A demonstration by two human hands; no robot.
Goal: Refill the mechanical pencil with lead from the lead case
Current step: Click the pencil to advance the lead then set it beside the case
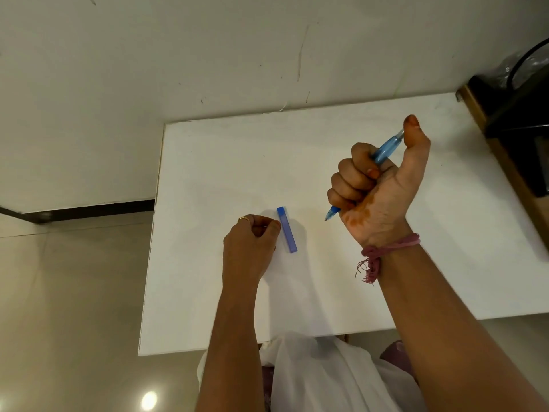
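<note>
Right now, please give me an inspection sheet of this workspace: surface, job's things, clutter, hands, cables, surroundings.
Surface: white table, set against a pale wall.
Job's things: blue lead case lies flat on the table; blue mechanical pencil held above it, tip pointing down and left.
Clutter: nothing seen on the table.
Hands: right hand grips the pencil in a fist, thumb on its upper end; left hand rests on the table beside the case, fingertips pinched together; what they hold is too small to tell.
Cables: a black cable at far right.
Surroundings: dark object on a wooden ledge at right; tiled floor at left.
</note>
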